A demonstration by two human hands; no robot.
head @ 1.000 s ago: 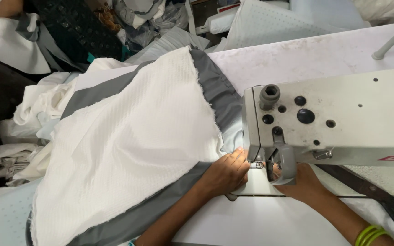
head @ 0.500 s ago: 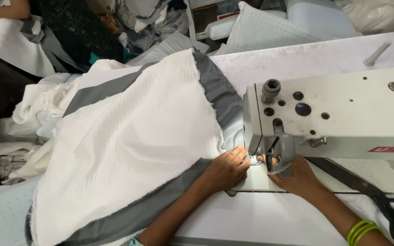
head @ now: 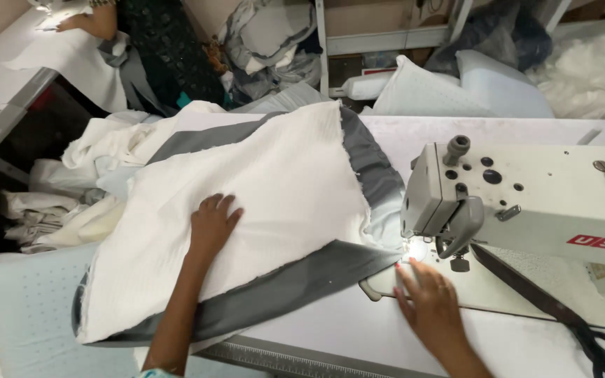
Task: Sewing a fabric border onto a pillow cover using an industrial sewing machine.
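A white textured fabric panel (head: 267,189) with a grey border strip (head: 295,287) lies spread over the sewing table. My left hand (head: 213,222) rests flat on the white fabric, fingers apart. My right hand (head: 428,297) lies flat on the machine bed just below the needle area, fingers spread, holding nothing. The white sewing machine (head: 547,203) stands at the right, its lamp lighting the corner of the fabric near the presser foot (head: 414,248).
Black scissors (head: 596,343) lie on the table at the lower right. Piles of white cloth (head: 71,189) hang off the table's left side. Another person (head: 106,21) works at a table at the far left. Pillows and bags (head: 456,84) sit behind.
My left hand has left the needle area and moved left onto the middle of the white fabric. My right hand has drawn back from the presser foot onto the bed. The view has shifted.
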